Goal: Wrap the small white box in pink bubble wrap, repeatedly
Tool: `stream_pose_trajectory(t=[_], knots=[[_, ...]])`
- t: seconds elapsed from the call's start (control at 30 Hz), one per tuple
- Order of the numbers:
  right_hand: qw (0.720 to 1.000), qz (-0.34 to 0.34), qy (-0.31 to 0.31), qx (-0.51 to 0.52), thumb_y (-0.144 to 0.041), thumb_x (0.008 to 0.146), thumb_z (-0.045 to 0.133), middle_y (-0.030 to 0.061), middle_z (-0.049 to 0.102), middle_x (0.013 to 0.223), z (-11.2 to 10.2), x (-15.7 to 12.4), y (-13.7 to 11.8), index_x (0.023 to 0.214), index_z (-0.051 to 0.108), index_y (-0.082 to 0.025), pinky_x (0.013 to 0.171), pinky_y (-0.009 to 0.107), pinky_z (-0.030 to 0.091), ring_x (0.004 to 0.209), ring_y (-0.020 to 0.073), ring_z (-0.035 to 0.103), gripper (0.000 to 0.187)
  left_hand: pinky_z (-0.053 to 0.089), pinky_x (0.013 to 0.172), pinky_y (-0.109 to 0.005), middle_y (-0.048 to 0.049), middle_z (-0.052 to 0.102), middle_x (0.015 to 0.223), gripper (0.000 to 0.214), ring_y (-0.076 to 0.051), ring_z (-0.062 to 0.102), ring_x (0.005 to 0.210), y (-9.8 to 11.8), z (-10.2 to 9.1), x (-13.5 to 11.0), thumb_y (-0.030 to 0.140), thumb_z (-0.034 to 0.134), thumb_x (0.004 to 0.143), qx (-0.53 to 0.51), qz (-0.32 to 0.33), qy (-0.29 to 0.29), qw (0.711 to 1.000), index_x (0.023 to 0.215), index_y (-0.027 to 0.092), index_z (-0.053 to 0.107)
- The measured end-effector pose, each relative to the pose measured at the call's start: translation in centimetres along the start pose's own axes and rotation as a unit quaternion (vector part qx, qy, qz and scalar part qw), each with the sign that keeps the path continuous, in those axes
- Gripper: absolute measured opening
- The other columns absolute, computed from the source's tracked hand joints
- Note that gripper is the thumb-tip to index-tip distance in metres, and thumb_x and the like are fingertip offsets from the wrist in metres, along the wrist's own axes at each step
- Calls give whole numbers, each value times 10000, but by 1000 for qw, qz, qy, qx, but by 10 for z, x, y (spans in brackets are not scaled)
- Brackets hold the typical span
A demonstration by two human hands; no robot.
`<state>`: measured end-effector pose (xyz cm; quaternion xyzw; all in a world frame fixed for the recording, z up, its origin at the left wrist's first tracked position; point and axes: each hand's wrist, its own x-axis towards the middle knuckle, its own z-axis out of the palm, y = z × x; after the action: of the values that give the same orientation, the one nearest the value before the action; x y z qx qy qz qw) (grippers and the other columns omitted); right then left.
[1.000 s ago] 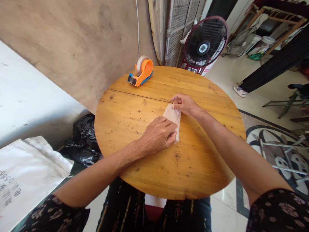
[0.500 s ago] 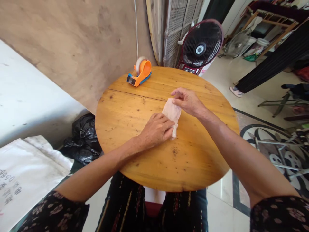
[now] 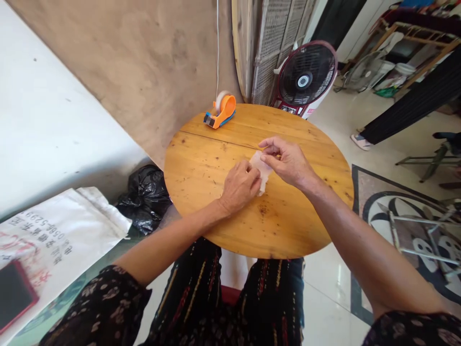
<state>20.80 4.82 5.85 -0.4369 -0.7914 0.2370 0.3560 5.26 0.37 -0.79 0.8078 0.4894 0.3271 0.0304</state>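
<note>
On the round wooden table point(image 3: 201, 166) lies a small, thin, pinkish-white sheet point(image 3: 263, 168); whether it is tissue or soft plastic I cannot make out. My left hand point(image 3: 240, 185) rests over its left side, fingers bent and closed on it, hiding part of it. At the sheet's far right edge, my right hand point(image 3: 290, 161) has its thumb against the sheet, with the fingers curled above and the index finger reaching out. An orange tape dispenser point(image 3: 225, 110) with a roll of tape stands near the far edge, apart from both hands.
A dark red fan point(image 3: 304, 79) stands behind the table. To the left are a black plastic bag point(image 3: 147, 194), a white printed sack point(image 3: 68, 230) and a red-edged phone-like device point(image 3: 14, 295). At right, another person's leg point(image 3: 406, 101) and a metal frame point(image 3: 425, 235) show.
My left hand's fingers, flatter on the sheet before, are now bent up and gathered. Less of the sheet shows. The camera view has shifted, revealing the red-edged device.
</note>
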Motion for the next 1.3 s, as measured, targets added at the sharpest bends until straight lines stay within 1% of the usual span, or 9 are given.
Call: stream_pose_trajectory(t=[0.07, 0.2, 0.37, 0.43, 0.6, 0.83, 0.97, 1.07, 1.3], knots=[[1000, -2, -6, 0, -174, 751, 578, -8, 639, 749, 2, -6, -3, 1021, 604, -192, 643, 291, 455, 652, 138, 570, 271, 432, 732, -299, -63, 540, 903, 165, -173, 501, 818, 1, 2, -3, 272, 520, 889, -17, -23, 2, 1000, 836, 184, 649], [1000, 8, -1, 0, -190, 766, 576, -5, 655, 768, 8, -20, -10, 1031, 606, -196, 656, 297, 465, 653, 139, 581, 266, 450, 734, -288, -53, 554, 876, 174, -163, 524, 817, 0, 0, -8, 265, 517, 888, -61, -43, -3, 997, 894, 200, 678], [999, 28, 11, 11, -246, 792, 598, 1, 676, 792, 16, -32, -15, 1037, 609, -210, 650, 293, 476, 680, 147, 607, 248, 471, 748, -298, -59, 557, 879, 222, -170, 533, 833, -8, -7, -13, 168, 546, 786, -105, -1, -16, 994, 953, 182, 692], [999, 36, 11, 13, -275, 804, 604, 2, 678, 792, 19, -36, -16, 1048, 608, -214, 639, 286, 480, 685, 148, 614, 252, 473, 760, -303, -54, 559, 877, 253, -170, 534, 849, -13, -7, -15, 151, 525, 793, -121, 20, -13, 992, 986, 188, 684], [999, 43, 24, 0, -283, 819, 594, 13, 682, 810, 27, -49, -16, 1066, 605, -215, 643, 281, 502, 739, 159, 634, 256, 470, 796, -308, -37, 594, 886, 131, -161, 544, 876, -20, -3, -19, 184, 507, 858, -150, 20, 17, 988, 942, 182, 608], [996, 31, 32, -71, -211, 830, 568, 20, 704, 887, 36, -64, -18, 1150, 590, -235, 780, 345, 530, 817, 182, 670, 322, 469, 789, -296, -46, 605, 900, 55, -162, 554, 881, -21, -2, -24, 198, 542, 839, -154, 3, 39, 987, 887, 180, 521], [995, 26, 47, -79, -211, 837, 560, 26, 710, 901, 40, -67, -18, 1156, 586, -234, 811, 361, 539, 836, 188, 678, 321, 479, 824, -319, -55, 631, 933, 156, -177, 570, 913, -20, -6, -27, 133, 546, 781, -163, 8, 53, 985, 929, 175, 523], [995, 28, 59, -77, -208, 836, 559, 25, 709, 901, 42, -70, -17, 1148, 589, -237, 811, 364, 545, 830, 188, 676, 314, 497, 833, -327, -55, 647, 957, 173, -177, 592, 937, -16, -9, -30, 142, 542, 797, -185, -30, 48, 981, 964, 182, 525], [995, 25, 61, -80, -222, 848, 553, 29, 708, 915, 43, -75, -16, 1170, 584, -247, 838, 374, 550, 842, 194, 684, 324, 525, 845, -295, -77, 647, 1046, 353, -132, 637, 904, -6, -15, -34, 125, 505, 826, -289, -64, 82, 952, 1175, 156, 463]])
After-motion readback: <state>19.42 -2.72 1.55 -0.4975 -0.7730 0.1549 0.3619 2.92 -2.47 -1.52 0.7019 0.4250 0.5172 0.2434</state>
